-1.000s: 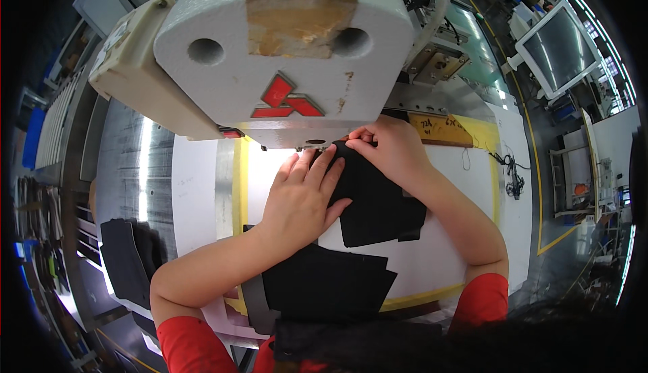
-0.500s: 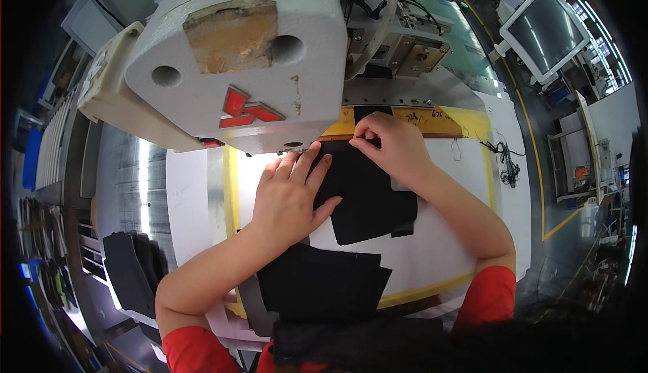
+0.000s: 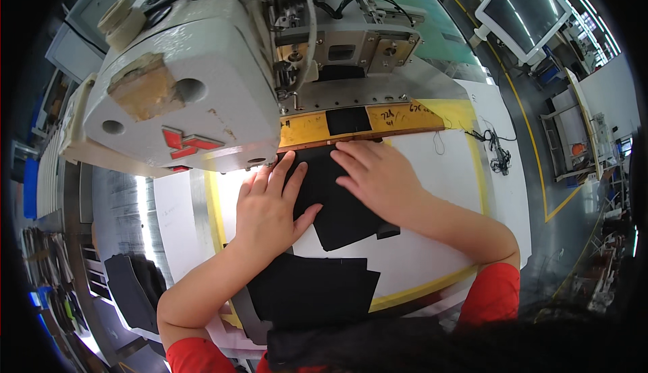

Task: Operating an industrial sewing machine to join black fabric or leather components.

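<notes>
My left hand [image 3: 263, 207] lies on a black fabric piece [image 3: 327, 218] with its fingers spread and tips just below the white sewing machine head [image 3: 182, 103]. On the piece's right part, my right hand [image 3: 378, 177] rests with outstretched fingers, tips near the upper edge. That edge meets a wood-edged yellow strip [image 3: 405, 120] with handwritten marks and a small black patch. A second black piece [image 3: 314, 292] lies nearer me on the white, yellow-taped board [image 3: 432, 245].
A stack of black pieces [image 3: 131, 292] lies on the metal table at left. Tangled black cord [image 3: 499, 157] sits at the board's right. A monitor [image 3: 523, 12] stands upper right, a metal rack [image 3: 570, 143] beyond the aisle. Machine mechanisms [image 3: 341, 49] rise behind the strip.
My right hand has gone from pinching at the fabric's edge to resting with fingers stretched out. The view has shifted, showing more of the strip and machine mechanisms.
</notes>
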`<state>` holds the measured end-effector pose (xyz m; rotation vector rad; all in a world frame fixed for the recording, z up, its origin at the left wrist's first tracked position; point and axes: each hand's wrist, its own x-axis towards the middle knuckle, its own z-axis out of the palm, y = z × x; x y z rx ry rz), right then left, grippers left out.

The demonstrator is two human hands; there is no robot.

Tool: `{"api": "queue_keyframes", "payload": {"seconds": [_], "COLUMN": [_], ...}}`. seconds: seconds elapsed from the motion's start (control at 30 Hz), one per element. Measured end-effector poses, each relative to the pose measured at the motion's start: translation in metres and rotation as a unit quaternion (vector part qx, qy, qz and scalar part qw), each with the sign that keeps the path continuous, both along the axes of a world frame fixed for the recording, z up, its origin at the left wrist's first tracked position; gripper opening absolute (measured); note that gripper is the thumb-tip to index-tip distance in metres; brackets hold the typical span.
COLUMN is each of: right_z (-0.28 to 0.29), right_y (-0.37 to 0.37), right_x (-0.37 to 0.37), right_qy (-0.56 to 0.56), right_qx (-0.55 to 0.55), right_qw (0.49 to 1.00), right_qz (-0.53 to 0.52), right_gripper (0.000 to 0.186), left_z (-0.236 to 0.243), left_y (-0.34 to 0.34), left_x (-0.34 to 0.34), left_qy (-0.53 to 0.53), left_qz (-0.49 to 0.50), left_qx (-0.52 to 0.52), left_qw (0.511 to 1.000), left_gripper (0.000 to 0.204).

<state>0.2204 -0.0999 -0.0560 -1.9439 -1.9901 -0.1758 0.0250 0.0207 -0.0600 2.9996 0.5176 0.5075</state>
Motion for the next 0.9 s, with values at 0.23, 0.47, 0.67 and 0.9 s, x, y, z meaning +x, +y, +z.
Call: {"api": "queue_keyframes", "payload": {"seconds": [0.23, 0.47, 0.67, 0.9], "right_z": [-0.014, -0.018, -0.021, -0.024], "right_y": [-0.017, -0.009, -0.004, 0.002], "right_x": [-0.014, -0.019, -0.022, -0.026], "right_qy": [-0.040, -0.032, -0.037, -0.023], "right_qx": [-0.058, -0.028, -0.032, -0.023], "right_qw": [0.997, 0.999, 0.999, 0.999], "right_qz": [-0.018, 0.001, 0.013, 0.026], "right_gripper": [0.062, 0.061, 0.062, 0.064], "left_z": [0.003, 0.004, 0.003, 0.003], "left_y": [-0.001, -0.003, 0.001, 0.002], "left_x": [0.001, 0.001, 0.004, 0.004], "left_qy": [0.028, 0.033, 0.017, 0.022], "left_qz": [0.001, 0.003, -0.030, -0.027], "left_qx": [0.005, 0.010, -0.008, 0.010], "left_qw": [1.000, 0.999, 0.999, 0.999], "left_gripper": [0.065, 0.066, 0.065, 0.064]}}
